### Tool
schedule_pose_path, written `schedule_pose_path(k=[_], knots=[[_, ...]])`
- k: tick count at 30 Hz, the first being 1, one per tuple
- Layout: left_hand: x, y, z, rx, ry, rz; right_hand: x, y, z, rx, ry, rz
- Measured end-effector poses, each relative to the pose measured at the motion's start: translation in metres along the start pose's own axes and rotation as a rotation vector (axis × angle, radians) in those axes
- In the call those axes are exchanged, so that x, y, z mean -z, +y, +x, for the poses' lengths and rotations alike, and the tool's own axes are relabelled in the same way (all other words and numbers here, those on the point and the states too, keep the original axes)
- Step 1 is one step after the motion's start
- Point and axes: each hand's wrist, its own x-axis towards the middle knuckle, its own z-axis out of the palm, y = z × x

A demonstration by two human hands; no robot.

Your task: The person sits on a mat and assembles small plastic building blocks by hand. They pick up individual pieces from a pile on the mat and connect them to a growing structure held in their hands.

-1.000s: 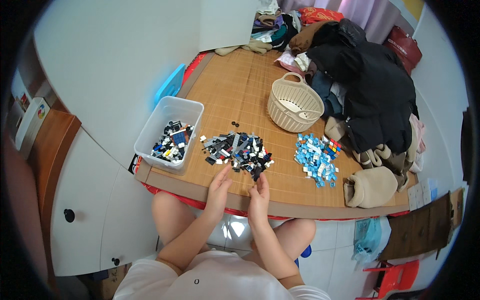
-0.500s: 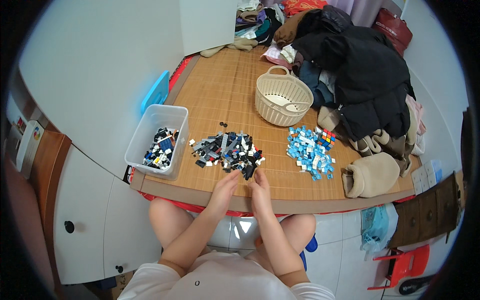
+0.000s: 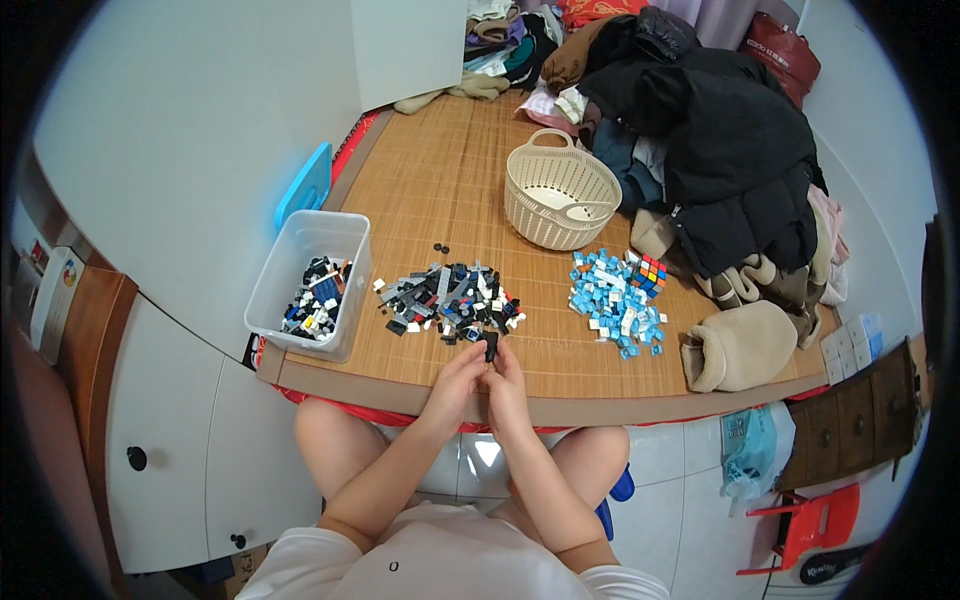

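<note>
- Head view: the left hand [image 3: 455, 388] and the right hand [image 3: 508, 390] meet just inside the near edge of the woven mat [image 3: 440, 150], left of that edge's middle.
- Both hands grasp one black piece [image 3: 490, 346], pinched upright between their fingertips; whether its foot touches the mat I cannot tell.
- Just beyond the fingers spreads the mixed brick pile [image 3: 450, 298], black, grey and white with a few red and blue bits. Two round black pieces [image 3: 441, 248] lie on its far side.
- At the mat's near left corner stands a clear box [image 3: 345, 325], partly filled with loose bricks [image 3: 316, 312]. A blue lid [image 3: 305, 188] stands on edge behind it, by the left edge.
- Right of the brick pile and apart from it lies a light-blue pile [image 3: 615, 305], with a puzzle cube [image 3: 649, 276] at its far right side.
- Farther back, between the two piles, stands a beige basket [image 3: 560, 190] with looped handles.
- Toward the near right corner sits a rolled beige cloth [image 3: 745, 348]; a black jacket [image 3: 730, 140] tops the clothes heaped along the right side.
</note>
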Motion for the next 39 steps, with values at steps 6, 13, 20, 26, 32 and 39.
schedule_pose_path(k=[6,13,20,26,32,39], knots=[[-0.002,0.002,-0.006,0.001,0.004,-0.037,-0.003,-0.002,-0.006,-0.003,0.012,0.057],[-0.001,0.002,-0.008,-0.027,-0.003,-0.063,-0.007,-0.001,-0.008,-0.023,0.045,0.086],[0.006,-0.01,-0.001,-0.102,0.019,-0.161,-0.004,0.004,-0.007,-0.018,-0.02,0.154],[0.008,-0.009,0.0,-0.057,-0.004,-0.146,-0.012,-0.014,-0.017,-0.066,0.02,0.091],[-0.001,0.001,-0.007,-0.038,0.005,0.016,0.002,0.005,-0.007,0.021,-0.062,0.144],[0.002,0.002,-0.009,-0.015,-0.011,0.042,-0.007,-0.011,-0.015,-0.049,-0.019,0.059]])
